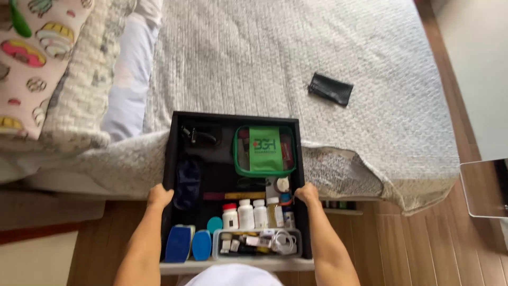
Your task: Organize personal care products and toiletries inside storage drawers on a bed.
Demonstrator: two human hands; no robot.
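A black drawer (170, 159) is held out over the edge of a bed, its far end resting on the quilt. My left hand (159, 196) grips its left wall and my right hand (307, 193) grips its right wall. Inside lie a green clear-sided pouch (264, 150), several white pill bottles (246, 213), a dark blue eye mask (187, 181), blue cases (179, 243) and a grey tray (257, 243) of small items and a white cable.
The bed carries a grey quilted cover (275, 53). A small black pouch (330, 88) lies on it to the right. Pillows (127, 79) and a doughnut-print cushion (32, 58) sit at the left. Wooden floor (413, 243) runs at the right, with a clear stand (484, 188).
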